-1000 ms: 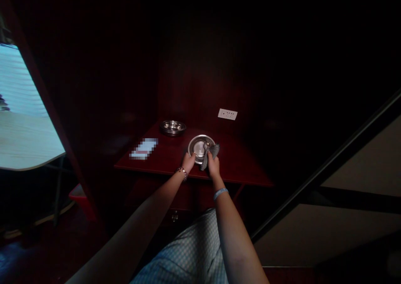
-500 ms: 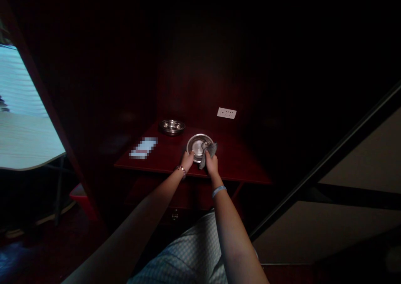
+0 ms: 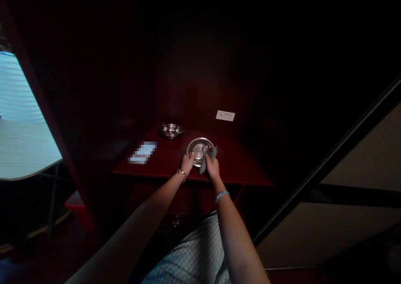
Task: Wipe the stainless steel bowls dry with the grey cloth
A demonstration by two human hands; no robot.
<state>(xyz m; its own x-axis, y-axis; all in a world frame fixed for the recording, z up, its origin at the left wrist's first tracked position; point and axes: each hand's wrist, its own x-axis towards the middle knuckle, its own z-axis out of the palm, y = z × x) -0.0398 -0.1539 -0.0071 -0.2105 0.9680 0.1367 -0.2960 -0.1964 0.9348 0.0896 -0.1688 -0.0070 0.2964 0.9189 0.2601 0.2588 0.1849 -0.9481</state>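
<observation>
A shiny steel bowl [image 3: 198, 150] is tilted toward me above the front part of the dark red desk [image 3: 238, 167]. My left hand [image 3: 187, 165] grips its near left rim, thumb on the inside and fingers hidden underneath. At the right rim, my right hand [image 3: 212, 167] is closed on a grey cloth [image 3: 213, 152], which lies over the bowl's edge and hangs down in front. Farther back on the left, more steel bowls [image 3: 171, 131], seemingly stacked, rest on the desk.
A blurred-out pale flat item [image 3: 142, 152] lies at the desk's left. A white socket plate [image 3: 225, 115] is on the back wall. Below the desktop is a drawer with a knob [image 3: 176, 221]. A red bin [image 3: 79, 209] and a pale table [image 3: 28, 150] stand to the left.
The view has tilted slightly, so everything sits a little lower. Both hands keep their hold on the bowl and cloth; the right hand has shifted only slightly.
</observation>
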